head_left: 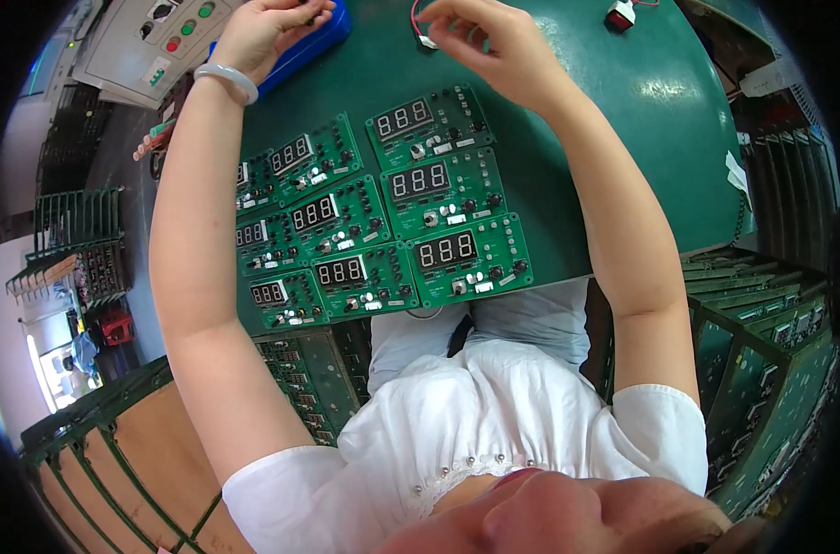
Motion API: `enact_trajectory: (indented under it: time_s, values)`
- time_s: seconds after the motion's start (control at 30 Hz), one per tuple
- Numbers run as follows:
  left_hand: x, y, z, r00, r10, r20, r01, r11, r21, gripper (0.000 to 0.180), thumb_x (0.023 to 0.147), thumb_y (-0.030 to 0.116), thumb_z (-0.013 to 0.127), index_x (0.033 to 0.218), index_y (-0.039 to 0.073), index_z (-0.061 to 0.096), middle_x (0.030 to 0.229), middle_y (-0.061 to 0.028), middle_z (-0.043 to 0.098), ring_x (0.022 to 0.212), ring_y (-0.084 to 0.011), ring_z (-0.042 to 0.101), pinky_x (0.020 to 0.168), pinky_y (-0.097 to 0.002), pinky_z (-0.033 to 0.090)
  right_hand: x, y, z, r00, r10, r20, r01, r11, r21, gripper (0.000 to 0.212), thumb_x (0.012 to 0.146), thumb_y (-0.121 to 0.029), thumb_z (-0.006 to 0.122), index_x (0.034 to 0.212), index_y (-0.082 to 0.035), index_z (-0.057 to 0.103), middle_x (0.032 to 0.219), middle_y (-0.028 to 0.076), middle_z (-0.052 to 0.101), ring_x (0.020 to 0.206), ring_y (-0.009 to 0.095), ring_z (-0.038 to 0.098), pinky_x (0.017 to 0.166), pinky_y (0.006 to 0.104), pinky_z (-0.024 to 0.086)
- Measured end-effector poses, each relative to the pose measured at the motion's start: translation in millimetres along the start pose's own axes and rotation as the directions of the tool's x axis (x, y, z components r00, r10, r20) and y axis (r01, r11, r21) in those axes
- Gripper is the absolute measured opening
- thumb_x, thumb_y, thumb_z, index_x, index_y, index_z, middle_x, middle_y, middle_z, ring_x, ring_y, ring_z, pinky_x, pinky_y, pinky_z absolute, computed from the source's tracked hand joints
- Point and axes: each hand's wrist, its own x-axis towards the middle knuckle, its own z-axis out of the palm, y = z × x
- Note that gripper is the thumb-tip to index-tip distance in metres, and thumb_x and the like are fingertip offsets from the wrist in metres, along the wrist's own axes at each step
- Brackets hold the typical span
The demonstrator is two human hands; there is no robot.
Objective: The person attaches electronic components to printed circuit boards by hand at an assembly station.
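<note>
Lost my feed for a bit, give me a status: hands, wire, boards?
Left hand over blue tray. Right hand pinching red-black wire lead. Green display boards lie below on table, untouched.

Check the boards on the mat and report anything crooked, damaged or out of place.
Nothing stands out: the green circuit boards lie flat in neat rows on the green mat, displays up, none visibly broken.

Left hand — your fingertips run off the top edge | blue tray mostly hidden beneath it | right hand — wire connector too small to make out.
</note>
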Motion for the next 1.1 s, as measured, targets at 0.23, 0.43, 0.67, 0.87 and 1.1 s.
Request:
enact_trajectory:
  time_s: [0.23,0.43,0.67,0.87,1.1]
  values:
    - [-29.4,-5.8,104.7,0.972,-0.073,0.225,0.084,0.996,-0.037,0.027,0.096,0.009,0.064,0.119,-0.005,0.064,0.114,-0.0113,0.067,0.109,-0.0210,0.065,0.105,-0.0333,0.050,4.5,3.5,13.8,0.977,-0.212,-0.025,0.213,0.975,0.064,0.024,0.091,-0.004,0.064,0.115,-0.004,0.064,0.104,0.014,0.059,0.097,0.028,0.061,0.082,0.0351,0.050]
    - [-36.6,-7.8,131.3,0.960,-0.165,0.224,0.155,0.986,0.064,0.022,0.095,0.006,0.065,0.114,-0.003,0.067,0.112,-0.0105,0.067,0.107,-0.0194,0.067,0.101,-0.0316,0.053,9.2,2.7,2.7,0.952,-0.244,0.183,0.262,0.962,-0.080,0.020,0.080,-0.002,0.067,0.099,-0.003,0.068,0.093,0.014,0.062,0.093,0.032,0.063,0.081,0.0370,0.052]
    - [-37.6,-2.8,130.6,0.927,-0.235,0.294,0.231,0.972,0.047,0.020,0.094,0.003,0.063,0.111,-0.004,0.067,0.109,-0.0097,0.068,0.104,-0.0176,0.068,0.099,-0.0285,0.055,10.9,7.3,4.2,0.900,-0.308,0.309,0.367,0.917,-0.156,0.015,0.077,-0.003,0.065,0.092,-0.002,0.061,0.092,0.014,0.059,0.092,0.034,0.060,0.080,0.0382,0.050]
    - [-32.5,-11.6,121.2,0.886,-0.261,0.383,0.297,0.954,-0.035,0.029,0.086,-0.011,0.053,0.112,-0.004,0.065,0.114,-0.0124,0.065,0.113,-0.0224,0.065,0.104,-0.0322,0.052,5.0,11.3,14.8,0.906,-0.192,0.378,0.305,0.914,-0.267,0.020,0.082,-0.003,0.059,0.102,-0.001,0.055,0.102,0.017,0.055,0.103,0.036,0.056,0.089,0.0382,0.047]
    - [-45.0,-8.4,127.7,0.893,-0.237,0.384,0.324,0.929,-0.179,0.028,0.090,-0.006,0.054,0.117,-0.004,0.062,0.117,-0.0120,0.065,0.114,-0.0229,0.064,0.108,-0.0344,0.049,2.4,11.9,27.4,0.945,-0.099,0.312,0.184,0.948,-0.258,0.019,0.081,0.002,0.058,0.099,0.000,0.052,0.101,0.021,0.055,0.101,0.038,0.056,0.086,0.0393,0.048]
